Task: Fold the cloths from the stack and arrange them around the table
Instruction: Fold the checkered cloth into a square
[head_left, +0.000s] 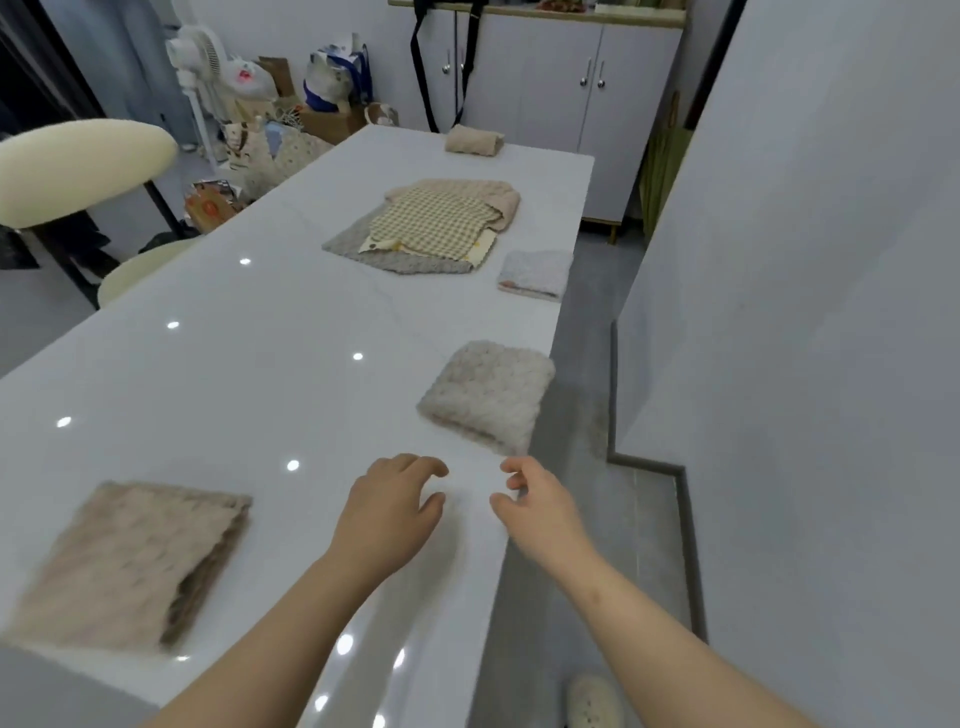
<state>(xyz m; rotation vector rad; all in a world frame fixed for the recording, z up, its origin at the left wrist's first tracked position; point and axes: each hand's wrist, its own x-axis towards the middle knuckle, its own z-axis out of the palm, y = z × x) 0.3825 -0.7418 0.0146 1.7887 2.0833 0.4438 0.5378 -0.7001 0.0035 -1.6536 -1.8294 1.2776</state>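
Folded beige cloth (130, 561) left of the left hand (387, 514): motion-blurred, weave unreadable. Stack (431, 226): lower cloths mostly covered by the checked one. Slipper (595, 701) cropped by bottom edge.

No text, label, brand or number can be read anywhere in this view.
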